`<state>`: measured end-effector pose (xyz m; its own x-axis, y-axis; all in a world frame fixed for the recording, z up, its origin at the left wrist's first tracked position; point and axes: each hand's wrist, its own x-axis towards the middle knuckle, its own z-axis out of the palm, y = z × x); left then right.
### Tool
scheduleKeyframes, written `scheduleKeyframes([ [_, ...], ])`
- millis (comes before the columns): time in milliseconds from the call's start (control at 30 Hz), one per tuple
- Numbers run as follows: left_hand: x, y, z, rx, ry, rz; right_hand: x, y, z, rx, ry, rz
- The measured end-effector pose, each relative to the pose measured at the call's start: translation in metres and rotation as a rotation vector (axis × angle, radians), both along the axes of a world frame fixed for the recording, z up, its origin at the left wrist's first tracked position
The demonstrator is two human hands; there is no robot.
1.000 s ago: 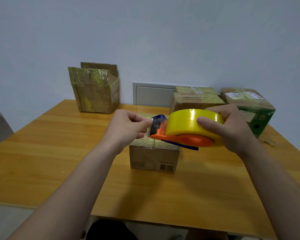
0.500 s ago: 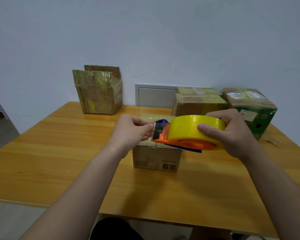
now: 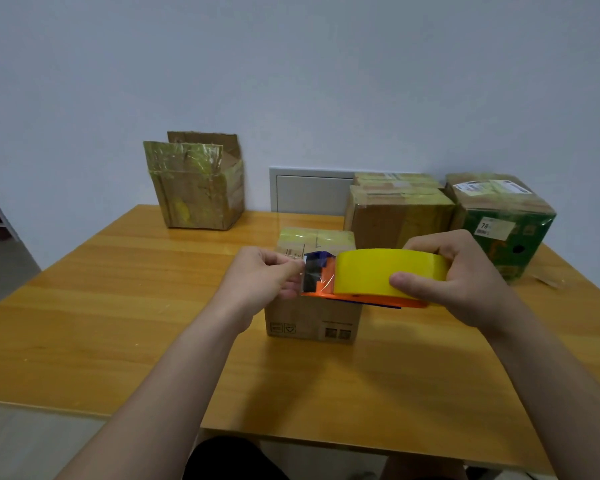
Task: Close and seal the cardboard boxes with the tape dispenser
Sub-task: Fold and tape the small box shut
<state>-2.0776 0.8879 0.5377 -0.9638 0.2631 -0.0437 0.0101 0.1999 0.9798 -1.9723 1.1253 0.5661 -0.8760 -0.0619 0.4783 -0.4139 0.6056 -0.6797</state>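
Cardboard boxes stand on the bench [image 3: 118, 306]. At the far left is an open box [image 3: 196, 192], its flaps up and not yet sealed. Further right, the left grip [image 3: 260, 278] pinches the free tape end [image 3: 317, 277] at the dispenser's front. This is above the small box [image 3: 312, 320] in the middle, whose top already carries yellowish tape. The tape dispenser [image 3: 388, 275] is held in the air just over that box, with the right grip [image 3: 465, 282] wrapped round its yellow roll. Taped brown boxes [image 3: 399, 213] and a green box [image 3: 503, 223] sit at the far right.

I judge these to be the risks:
- The thin film could slip from the pinch and snap back onto the roll.
- It could fold onto itself or cling to the fingers.
- A hard pull could drag the light, unheld box askew.
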Motion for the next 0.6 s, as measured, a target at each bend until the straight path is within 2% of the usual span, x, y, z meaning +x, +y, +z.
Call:
scheduleKeyframes([
  [200,-0.002,0.001,-0.004,-0.076,0.099,0.049,0.000,0.004,0.002,-0.012,-0.117,0.047],
  [433,0.000,0.008,-0.011,-0.363,0.429,0.199,0.000,0.005,0.003,-0.033,-0.195,0.061],
  [600,0.006,0.011,-0.013,-0.398,0.510,0.186,0.000,0.007,0.002,-0.073,-0.198,0.059],
])
